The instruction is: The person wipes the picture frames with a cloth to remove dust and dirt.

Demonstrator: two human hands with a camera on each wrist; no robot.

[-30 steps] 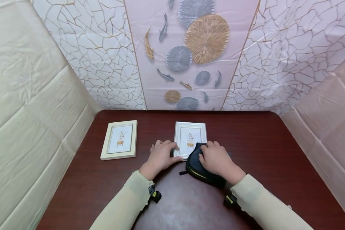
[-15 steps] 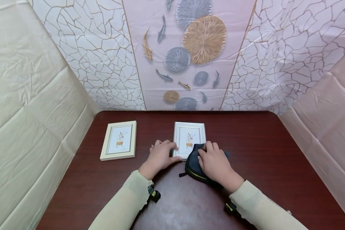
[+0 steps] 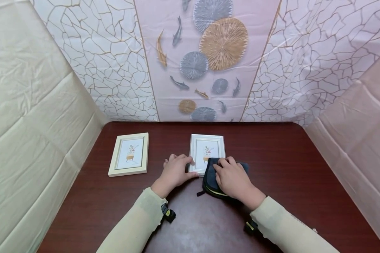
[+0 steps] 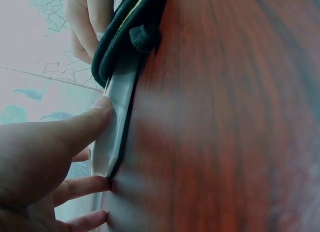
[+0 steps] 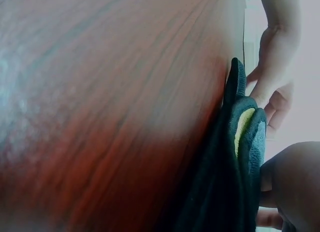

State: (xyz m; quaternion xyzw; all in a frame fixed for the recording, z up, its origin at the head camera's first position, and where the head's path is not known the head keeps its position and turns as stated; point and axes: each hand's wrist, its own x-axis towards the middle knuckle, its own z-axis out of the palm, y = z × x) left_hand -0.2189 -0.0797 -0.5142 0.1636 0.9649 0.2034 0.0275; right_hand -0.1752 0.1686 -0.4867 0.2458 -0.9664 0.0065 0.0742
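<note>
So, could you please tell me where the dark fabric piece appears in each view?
Head: dark fabric piece just right of centre, below the middle, under the right hand.
Left wrist: dark fabric piece at the top, left of centre.
Right wrist: dark fabric piece right of centre, reaching the bottom edge.
Shared landmark: left hand.

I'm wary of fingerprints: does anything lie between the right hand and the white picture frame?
Yes, the dark cloth: it lies under the right hand and covers the near right corner of the white frame. Nothing visible stands between the left hand and the frame; its thumb touches the edge.
</note>
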